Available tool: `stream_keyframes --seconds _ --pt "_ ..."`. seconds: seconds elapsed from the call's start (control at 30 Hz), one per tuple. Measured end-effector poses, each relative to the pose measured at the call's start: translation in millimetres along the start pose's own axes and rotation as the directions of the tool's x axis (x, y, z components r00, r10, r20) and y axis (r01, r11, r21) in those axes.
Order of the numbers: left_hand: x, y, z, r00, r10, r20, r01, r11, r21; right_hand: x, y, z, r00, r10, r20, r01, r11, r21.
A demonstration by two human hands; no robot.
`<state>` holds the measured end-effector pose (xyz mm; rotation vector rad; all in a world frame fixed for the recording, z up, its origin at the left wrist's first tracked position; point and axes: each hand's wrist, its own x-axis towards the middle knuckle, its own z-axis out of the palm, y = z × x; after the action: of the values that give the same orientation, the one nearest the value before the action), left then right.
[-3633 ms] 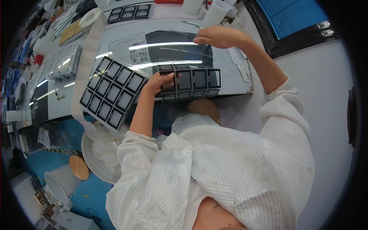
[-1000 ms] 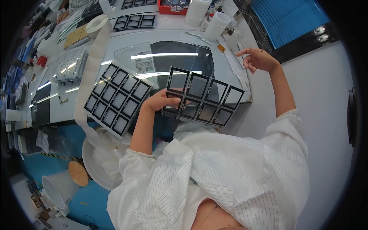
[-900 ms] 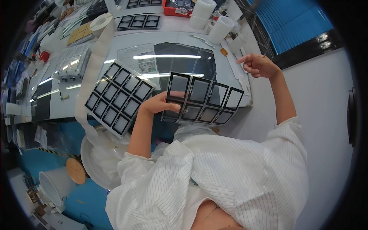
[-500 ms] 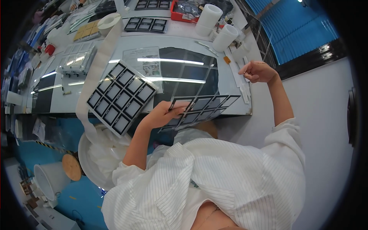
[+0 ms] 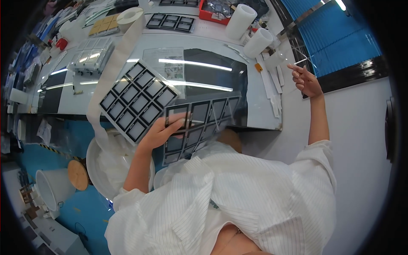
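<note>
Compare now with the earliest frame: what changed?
The right hand moved rightward, from above the pale grey tabletop to beyond its edge. The left hand still holds the transparent, black-gridded rectangular panel, now swung leftward and nearer. The white, black-gridded rectangular panel stayed put.

Light-assembly workshop, identified by its furnishings and stock. A long white bench (image 5: 260,108) carries several black-framed panels (image 5: 139,102) of like pattern, a red bin (image 5: 208,16) of small items (image 5: 216,7), upright white rolls (image 5: 241,22), and a reel (image 5: 129,16) whose pale strip (image 5: 111,68) runs over the near edge toward a tub (image 5: 95,182). Mixed clutter (image 5: 29,55) crowds the left. A round wooden seat (image 5: 78,174) stands over blue floor (image 5: 97,212); blue blinds (image 5: 340,38) fill a dark window frame (image 5: 352,72).
</note>
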<state>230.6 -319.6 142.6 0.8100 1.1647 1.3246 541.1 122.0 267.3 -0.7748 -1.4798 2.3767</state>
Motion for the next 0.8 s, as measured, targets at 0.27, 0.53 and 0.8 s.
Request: stream_keyframes --seconds 0.27,0.53,0.8 --pt "23 2 10 0.999 0.0 0.045 -0.002 0.998 0.06 5 16 47 0.994 0.064 0.086 -0.034 0.951 -0.307" --pt "-41 9 20 0.999 0.036 -0.027 -0.017 0.862 0.507 42 30 178 0.889 0.228 0.397 0.056 0.807 -0.588" --pt "-180 -41 81 0.904 0.05 -0.425 0.275 0.693 0.666 106 157 439 0.363 0.555 0.748 0.378 0.646 -0.663"
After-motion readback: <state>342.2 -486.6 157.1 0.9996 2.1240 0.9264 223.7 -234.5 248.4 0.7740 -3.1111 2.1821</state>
